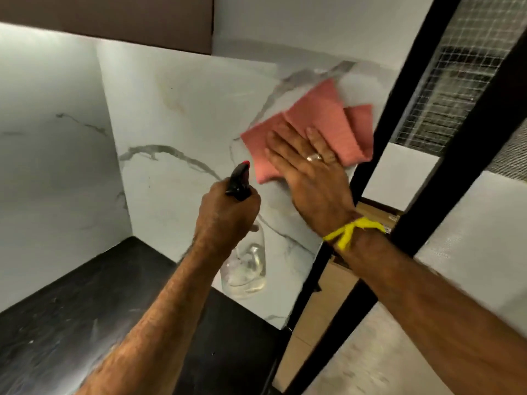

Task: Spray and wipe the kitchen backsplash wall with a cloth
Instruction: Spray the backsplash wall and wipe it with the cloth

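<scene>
Two bare forearms come in from the bottom edge, nearest the lens — one from about 7 o'clock, the other from about 4 o'clock, this one with a yellow thread (349,230) tied at the wrist.

The left hand (225,215) is curled tight round the neck of a spray bottle (246,266). The bottle's long axis runs nearly upright; its clear body hangs below the fist, with some clear liquid low inside, above the dark counter (85,323). Its black head (239,182) sticks out above the knuckles and leans toward 1 o'clock, the red tip aimed at the marble wall (176,115) and close to the lower left corner of the cloth.

The right hand (310,172) lies flat with fingers spread wide and straight, pressing a pink cloth (322,124) against the wall at roughly 1 o'clock from the frame's centre. A ring shows on one finger. The cloth is folded in layers, its long axis slanting from lower left up to upper right; its upper corners fan out past the fingertips, blurred.

The cloth sits near the wall's right-hand edge, just beside a black frame post (379,155) — behind it, at 2 o'clock, a wire mesh panel (467,67). A brown cabinet (105,18) hangs above at 11 o'clock.
</scene>
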